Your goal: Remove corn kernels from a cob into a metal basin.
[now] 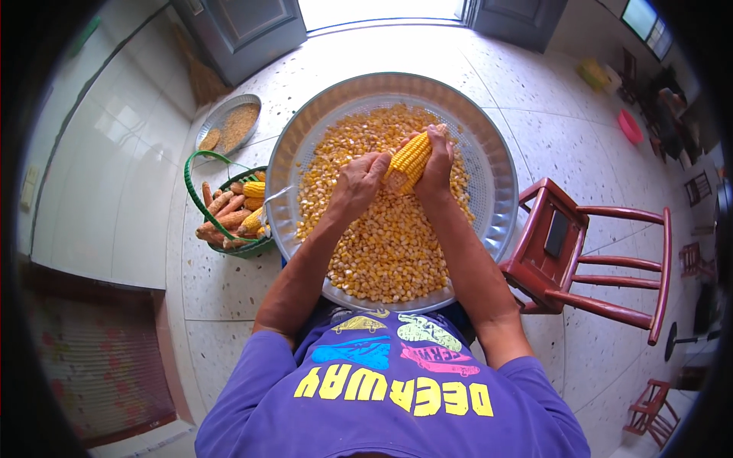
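Observation:
A yellow corn cob [410, 161] is held tilted above a wide round metal pan [497, 172] with a perforated bottom. My right hand [437, 166] grips the cob along its right side, near the upper tip. My left hand [362, 178] is curled against the cob's left side, its thumb touching the kernels; whether it grips the cob is hard to tell. Most kernels are still in rows, with a bare patch at the lower end. Loose corn kernels [383, 252] cover much of the pan below both hands. The pan rests at my lap.
Left of the pan stands a green basket [197, 186] of cobs, some bare, some with kernels. Behind it lies a smaller metal pan [256, 123] holding grain. A red wooden chair [564, 246] with a dark flat object [555, 233] is at right. An open doorway [383, 11] lies ahead.

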`<state>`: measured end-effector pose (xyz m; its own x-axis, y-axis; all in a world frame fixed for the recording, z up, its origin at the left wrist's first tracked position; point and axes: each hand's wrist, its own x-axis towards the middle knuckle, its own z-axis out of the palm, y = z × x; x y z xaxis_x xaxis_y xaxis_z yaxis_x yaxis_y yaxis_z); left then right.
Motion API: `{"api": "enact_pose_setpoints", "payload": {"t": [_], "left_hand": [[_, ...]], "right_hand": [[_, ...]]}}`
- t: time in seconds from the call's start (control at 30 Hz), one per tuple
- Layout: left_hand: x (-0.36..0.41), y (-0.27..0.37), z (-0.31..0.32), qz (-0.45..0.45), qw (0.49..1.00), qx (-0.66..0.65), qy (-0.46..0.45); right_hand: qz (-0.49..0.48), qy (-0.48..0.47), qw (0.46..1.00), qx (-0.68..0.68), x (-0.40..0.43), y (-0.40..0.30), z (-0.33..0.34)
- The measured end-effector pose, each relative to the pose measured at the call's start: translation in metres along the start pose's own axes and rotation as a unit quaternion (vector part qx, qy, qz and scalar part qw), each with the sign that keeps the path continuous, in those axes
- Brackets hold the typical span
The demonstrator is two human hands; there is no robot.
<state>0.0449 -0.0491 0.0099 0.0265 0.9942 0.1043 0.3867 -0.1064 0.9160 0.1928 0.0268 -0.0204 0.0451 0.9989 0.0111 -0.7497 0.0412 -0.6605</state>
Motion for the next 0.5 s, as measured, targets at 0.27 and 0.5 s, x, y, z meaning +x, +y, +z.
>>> {"api": "enact_pose_setpoints", "payload": {"t": [0.27, 0.5], "left_hand": [[-0.011, 0.011, 0.002, -0.067, 0.967, -0.192, -0.152], [-0.009, 0.002, 0.003, -0.052, 0.961, -0.190, -0.195]], "right_hand": [[-0.014, -0.038, 0.999, 0.005, -0.014, -0.008, 0.014], [0.023, -0.047, 0.999, 0.007, -0.011, -0.012, 0.010]]}}
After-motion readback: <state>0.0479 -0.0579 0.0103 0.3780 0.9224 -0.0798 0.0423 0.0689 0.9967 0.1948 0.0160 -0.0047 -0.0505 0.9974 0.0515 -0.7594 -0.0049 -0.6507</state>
